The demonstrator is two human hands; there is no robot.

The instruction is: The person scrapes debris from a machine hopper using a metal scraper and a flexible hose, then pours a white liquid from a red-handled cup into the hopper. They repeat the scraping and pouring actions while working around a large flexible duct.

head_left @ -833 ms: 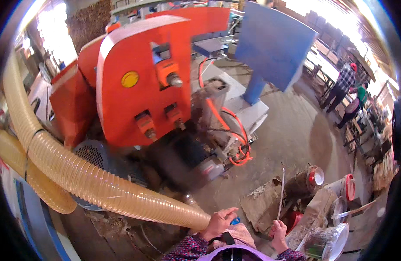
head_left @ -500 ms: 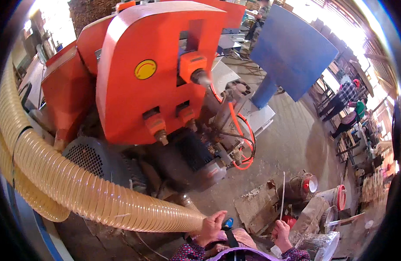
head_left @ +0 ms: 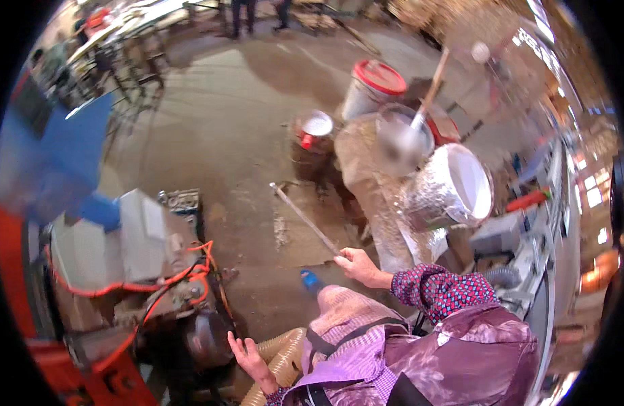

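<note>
Bare concrete floor (head_left: 237,128) lies open ahead, hemmed by the orange-cabled machine (head_left: 149,250) on the left and a cluster of buckets on the right: a white bucket (head_left: 460,186) tipped on its side, a red-lidded bucket (head_left: 373,88) behind it. The right hand (head_left: 356,264) is closed around the near end of a thin stick (head_left: 305,220) that slants out over the floor. The left hand (head_left: 247,352) hangs open-fingered, gripping nothing, just beside the ribbed yellow hose (head_left: 281,355). Earlier the view faced the orange machine housing; it has since swung right toward the buckets.
</note>
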